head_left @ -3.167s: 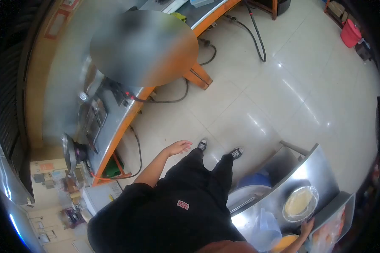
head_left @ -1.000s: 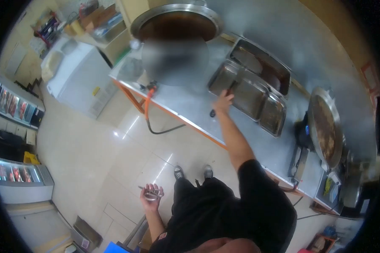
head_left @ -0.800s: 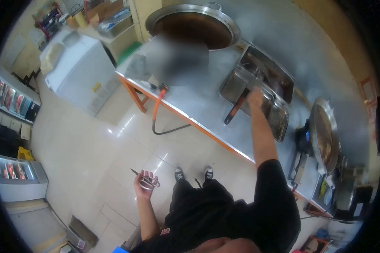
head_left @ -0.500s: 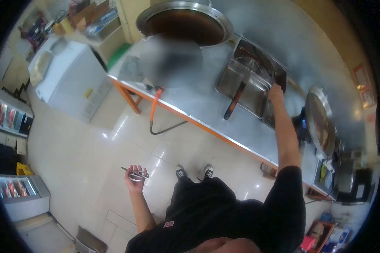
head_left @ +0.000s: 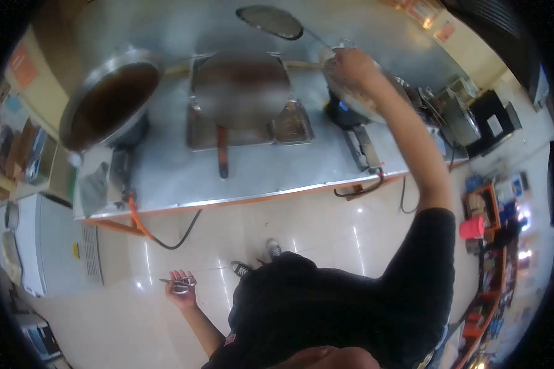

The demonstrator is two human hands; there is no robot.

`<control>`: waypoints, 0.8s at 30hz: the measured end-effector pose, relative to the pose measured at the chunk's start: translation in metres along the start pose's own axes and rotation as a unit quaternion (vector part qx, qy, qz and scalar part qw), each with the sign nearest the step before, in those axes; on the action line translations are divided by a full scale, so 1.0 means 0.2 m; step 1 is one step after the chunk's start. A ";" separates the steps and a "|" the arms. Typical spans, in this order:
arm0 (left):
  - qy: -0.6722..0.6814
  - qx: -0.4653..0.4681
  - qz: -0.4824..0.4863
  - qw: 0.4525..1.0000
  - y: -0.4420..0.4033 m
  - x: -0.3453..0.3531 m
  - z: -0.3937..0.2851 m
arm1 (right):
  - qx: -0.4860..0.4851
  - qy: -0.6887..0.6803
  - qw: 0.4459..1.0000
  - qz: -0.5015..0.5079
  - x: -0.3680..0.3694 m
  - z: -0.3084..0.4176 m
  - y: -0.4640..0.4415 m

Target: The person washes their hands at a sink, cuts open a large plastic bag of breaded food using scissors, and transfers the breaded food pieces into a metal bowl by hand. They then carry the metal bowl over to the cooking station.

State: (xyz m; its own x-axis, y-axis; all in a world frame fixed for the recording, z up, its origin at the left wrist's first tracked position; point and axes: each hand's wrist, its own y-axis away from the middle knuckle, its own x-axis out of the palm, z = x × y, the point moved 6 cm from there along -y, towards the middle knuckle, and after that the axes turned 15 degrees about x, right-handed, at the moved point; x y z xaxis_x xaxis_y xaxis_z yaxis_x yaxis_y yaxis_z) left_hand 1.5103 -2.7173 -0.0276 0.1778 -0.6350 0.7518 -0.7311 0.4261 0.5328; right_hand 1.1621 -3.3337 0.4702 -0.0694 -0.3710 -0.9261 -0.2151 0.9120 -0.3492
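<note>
My right hand [head_left: 356, 69] is closed round the handle of a mesh skimmer [head_left: 269, 22]. The skimmer's flat round head points up and left, in front of the metal back wall. Below that hand is a wide pan [head_left: 343, 91] on a burner, with brownish contents partly hidden by my hand and forearm. Low on the left, over the floor, my left hand [head_left: 180, 299] is palm up and holds a pair of metal scissors [head_left: 183, 283], blades toward the left.
A big pot [head_left: 114, 92] of dark brown liquid stands at the left of the metal counter [head_left: 271, 172]. Metal trays [head_left: 202, 136] lie mid-counter, partly behind a blurred round patch, with a dark handle [head_left: 223, 155] sticking out. An orange hose [head_left: 139, 218] hangs off the front edge.
My view has turned to the right. My right hand has gone from the trays to above the pan, and the skimmer is now raised. The scissors remain in my left hand.
</note>
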 end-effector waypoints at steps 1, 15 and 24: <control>-0.002 -0.007 -0.011 1.000 0.02 0.03 0.05 | 0.008 0.022 1.000 0.002 -0.02 -0.18 -0.06; -0.005 -0.062 -0.001 0.998 0.09 0.06 0.53 | 0.160 0.175 0.961 0.141 0.69 -2.19 0.02; -0.038 -0.079 0.034 0.996 -0.02 0.29 0.67 | 0.223 -0.062 0.941 0.247 0.23 -2.03 0.33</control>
State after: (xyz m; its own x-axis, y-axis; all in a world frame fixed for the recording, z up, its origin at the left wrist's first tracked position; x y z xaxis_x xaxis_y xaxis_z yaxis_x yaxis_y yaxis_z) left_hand 1.4339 -2.8423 -0.0381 0.0772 -0.6462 0.7592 -0.6264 0.5610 0.5412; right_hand 0.7483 -3.3624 0.4623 0.0672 0.1148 -0.9911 0.2447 0.9611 0.1279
